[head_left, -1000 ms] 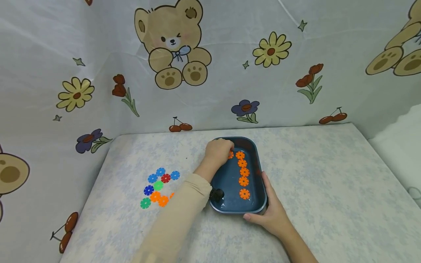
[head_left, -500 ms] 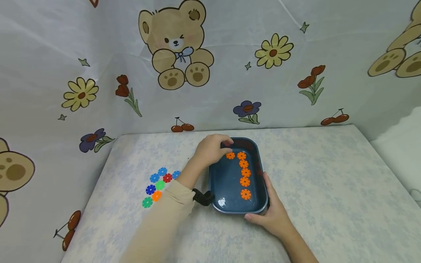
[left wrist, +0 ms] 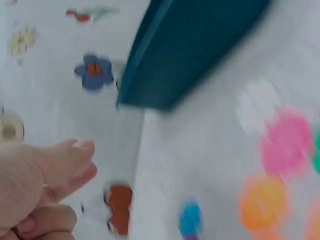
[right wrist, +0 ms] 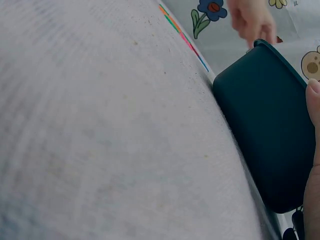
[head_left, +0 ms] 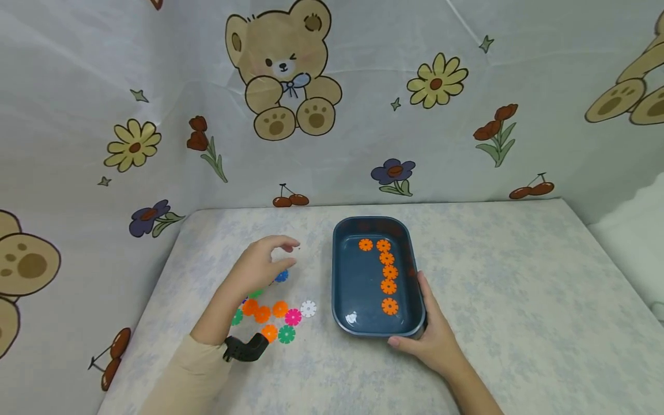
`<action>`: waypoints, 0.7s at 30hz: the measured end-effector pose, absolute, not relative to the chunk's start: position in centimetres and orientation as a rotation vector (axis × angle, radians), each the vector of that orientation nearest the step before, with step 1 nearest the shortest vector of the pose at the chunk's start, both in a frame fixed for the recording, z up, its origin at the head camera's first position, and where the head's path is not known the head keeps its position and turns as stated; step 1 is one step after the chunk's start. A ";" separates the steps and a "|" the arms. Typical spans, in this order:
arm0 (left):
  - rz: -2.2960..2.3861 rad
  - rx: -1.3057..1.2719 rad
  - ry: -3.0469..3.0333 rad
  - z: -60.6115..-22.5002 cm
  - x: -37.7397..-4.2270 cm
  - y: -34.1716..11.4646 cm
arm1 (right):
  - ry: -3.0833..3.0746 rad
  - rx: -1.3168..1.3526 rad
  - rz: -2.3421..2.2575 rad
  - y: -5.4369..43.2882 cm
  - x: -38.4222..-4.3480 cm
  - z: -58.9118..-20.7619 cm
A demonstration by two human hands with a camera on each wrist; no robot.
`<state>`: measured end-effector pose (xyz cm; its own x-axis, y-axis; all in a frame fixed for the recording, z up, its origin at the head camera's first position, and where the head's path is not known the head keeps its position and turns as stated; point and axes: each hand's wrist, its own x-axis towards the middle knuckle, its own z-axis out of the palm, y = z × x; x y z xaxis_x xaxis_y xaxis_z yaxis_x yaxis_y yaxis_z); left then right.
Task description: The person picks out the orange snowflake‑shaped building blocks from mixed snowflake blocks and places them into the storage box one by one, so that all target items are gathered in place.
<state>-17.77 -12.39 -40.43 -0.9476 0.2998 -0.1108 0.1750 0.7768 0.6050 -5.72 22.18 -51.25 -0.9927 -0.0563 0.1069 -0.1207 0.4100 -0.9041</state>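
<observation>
My left hand (head_left: 259,268) hovers above the left part of the table, fingers loosely bent and holding nothing. Under and around it lie loose slotted plastic discs, among them a pink disc (head_left: 293,317), a white disc (head_left: 308,309) and a green disc (head_left: 286,334); the hand and forearm hide some. With thumb at the front and fingers along the side, my right hand (head_left: 438,343) grips the near right corner of a dark blue rectangular tray (head_left: 355,288). Inside, several orange discs (head_left: 389,286) form a column on the right, plus one orange disc (head_left: 365,245) at the upper left of it.
A pale mottled cloth covers the table (head_left: 498,276). Behind it hangs a curtain (head_left: 358,46) printed with bears and flowers. A black wrist camera (head_left: 246,347) sits on the left sleeve, close over the discs. The left wrist view is blurred.
My left hand has left the orange disc at the tray's upper left and moved left, out over the loose discs. The right hand stays at the tray's corner.
</observation>
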 end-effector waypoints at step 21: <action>0.517 0.250 2.801 -45.2 -12.1 -20.2 | -2.558 0.192 1.670 22.1 -5.7 -51.3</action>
<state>-12.12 -20.22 -45.18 -0.9453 0.2184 -0.2422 0.1174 0.9208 0.3718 -5.74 22.12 -51.30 -0.9889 -0.0604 0.1358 -0.1486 0.3975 -0.9055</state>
